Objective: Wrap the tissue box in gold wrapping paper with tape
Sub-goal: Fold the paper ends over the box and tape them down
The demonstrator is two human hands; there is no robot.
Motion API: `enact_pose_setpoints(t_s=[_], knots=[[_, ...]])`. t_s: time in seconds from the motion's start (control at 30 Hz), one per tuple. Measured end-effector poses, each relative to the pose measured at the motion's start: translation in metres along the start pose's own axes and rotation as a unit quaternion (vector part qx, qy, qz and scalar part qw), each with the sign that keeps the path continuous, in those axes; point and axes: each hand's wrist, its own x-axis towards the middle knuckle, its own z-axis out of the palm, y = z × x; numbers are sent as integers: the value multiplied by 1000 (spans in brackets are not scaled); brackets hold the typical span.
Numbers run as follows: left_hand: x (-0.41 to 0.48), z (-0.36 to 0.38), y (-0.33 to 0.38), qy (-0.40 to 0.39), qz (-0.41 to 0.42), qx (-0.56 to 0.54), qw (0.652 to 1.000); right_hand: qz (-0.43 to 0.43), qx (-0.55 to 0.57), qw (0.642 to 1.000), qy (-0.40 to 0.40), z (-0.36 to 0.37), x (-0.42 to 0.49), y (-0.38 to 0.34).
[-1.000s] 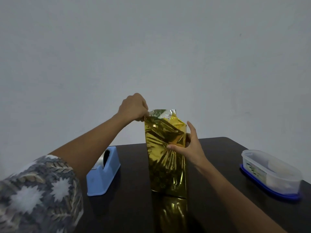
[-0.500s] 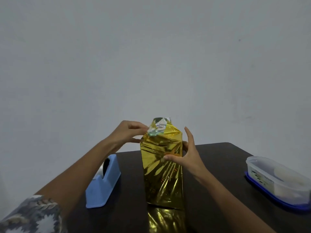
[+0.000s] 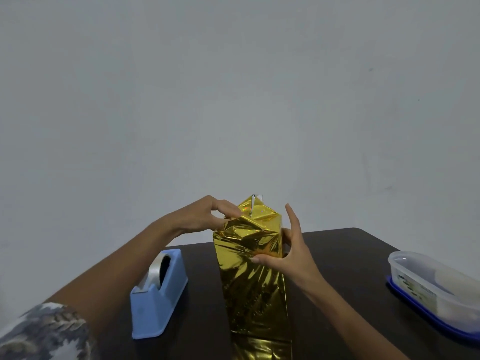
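Observation:
The tissue box (image 3: 252,276) stands upright on end on the dark table (image 3: 345,255), covered in shiny gold wrapping paper. Its top end is folded into a peak with a silver strip of the paper's inside showing. My left hand (image 3: 205,216) pinches the folded paper at the top left corner. My right hand (image 3: 288,258) grips the box's upper right side, thumb on the front face and fingers behind. A blue tape dispenser (image 3: 158,294) with a roll of clear tape sits left of the box.
A clear plastic container (image 3: 431,287) with a blue lid underneath lies at the table's right edge. A plain grey wall rises behind the table. My patterned sleeve shows at the bottom left.
My left hand came down from above the box and pressed the raised top flap into a flatter peak. The view tilted upward, so the box sits lower in frame.

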Motion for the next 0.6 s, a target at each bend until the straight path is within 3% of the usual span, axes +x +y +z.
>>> enact_pose_setpoints(t_s=[0.6], knots=[[4, -8, 2, -76, -3, 95, 993, -4, -19, 1000, -19, 0, -4, -8]])
